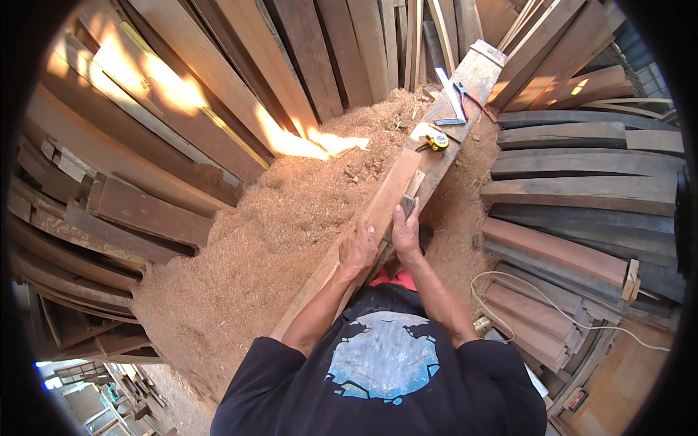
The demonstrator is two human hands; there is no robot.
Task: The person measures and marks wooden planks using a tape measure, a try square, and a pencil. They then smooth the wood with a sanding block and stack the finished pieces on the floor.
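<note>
A length of pale brown timber [392, 186] lies lengthwise along a narrow wooden bench [474, 73] in front of me. My left hand [358, 248] is closed around the timber's left side, thumb on top. On its right side, my right hand [406, 232] grips a small dark flat-sided piece [409, 204], thumb and fingers around it; its kind I cannot make out. This piece sits against the timber beside a thin wooden strip [416, 182]. Beyond the timber's far end, a yellow and black tape measure [438, 142] rests on the bench.
Farther up the bench lie a try square [458, 112] and red-handled pliers [469, 97]. Wood shavings [291, 232] cover the floor. Stacked boards [574, 182] rise at right, more boards [153, 211] at left. A pale cable [542, 294] loops over the lumber at lower right.
</note>
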